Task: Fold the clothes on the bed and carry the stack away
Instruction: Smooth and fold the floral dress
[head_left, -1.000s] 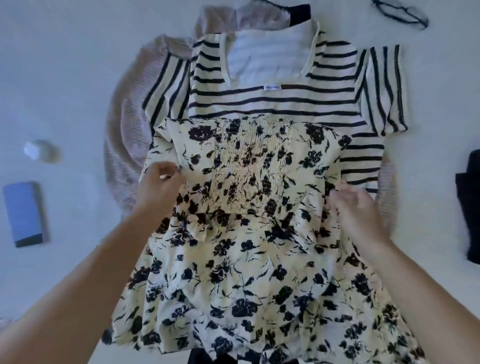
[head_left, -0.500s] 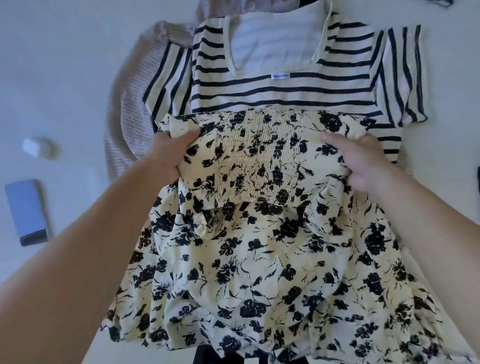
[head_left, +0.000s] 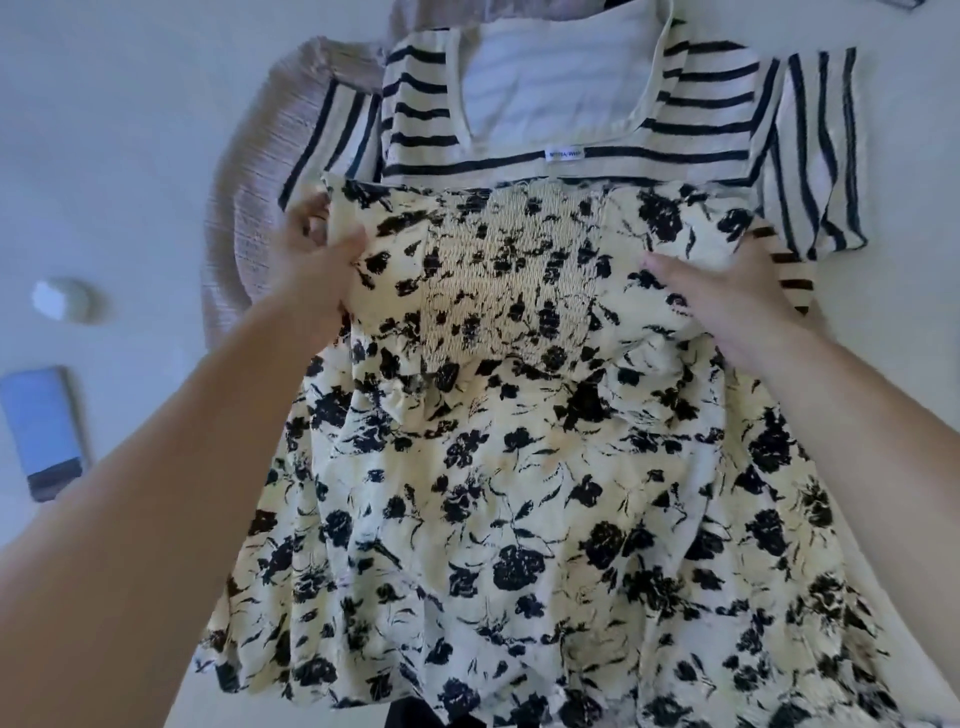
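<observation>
Gripping floral dress (head_left: 509, 467) at its top corners: left hand (head_left: 317, 265) pinches at 10 o'clock, right hand (head_left: 727, 291) curled at 2. Dress overlaps striped shirt (head_left: 519, 104) on bed (head_left: 104, 130).

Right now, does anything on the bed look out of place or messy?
Nothing looks damaged. The floral top lies bunched and rumpled below its smocked panel, over the striped shirt. Not clothing: a phone-like slab and a small white object lie on the bed to the left.
</observation>
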